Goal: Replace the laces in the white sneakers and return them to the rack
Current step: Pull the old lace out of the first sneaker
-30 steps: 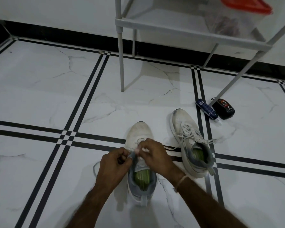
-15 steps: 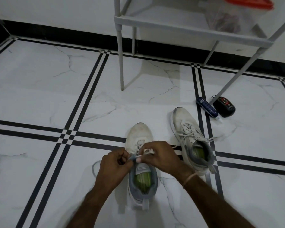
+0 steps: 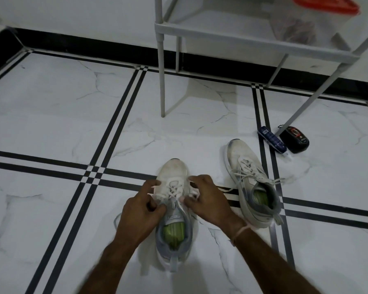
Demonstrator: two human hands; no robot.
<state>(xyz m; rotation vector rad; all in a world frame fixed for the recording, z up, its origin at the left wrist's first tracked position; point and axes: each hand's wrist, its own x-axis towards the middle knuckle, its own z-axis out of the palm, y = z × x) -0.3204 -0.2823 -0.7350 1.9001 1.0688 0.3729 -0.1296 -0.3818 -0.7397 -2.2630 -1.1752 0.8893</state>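
Our left hand [image 3: 140, 211] pinches one end of the flat white lace [image 3: 174, 188] beside the top eyelets, thumb against curled fingers. Our right hand [image 3: 209, 200] pinches the other end on the opposite side. We judge the step to be drawing the crossings snug. We should pull both ends evenly, outward and slightly toward the heel, keeping the lace flat and the tongue centred before tying.

The near white mesh sneaker with grey collar and green insole [image 3: 174, 170] stands on its sole on the white marble-look tiled floor [image 3: 51, 124], between our hands. Its long axis runs from us toward the pale grey tube-frame rack [image 3: 162, 81], with the toe pointing away and the heel nearest us. The second white sneaker [image 3: 240, 153], just to the right, lies nearly parallel, its toe leaning slightly left.
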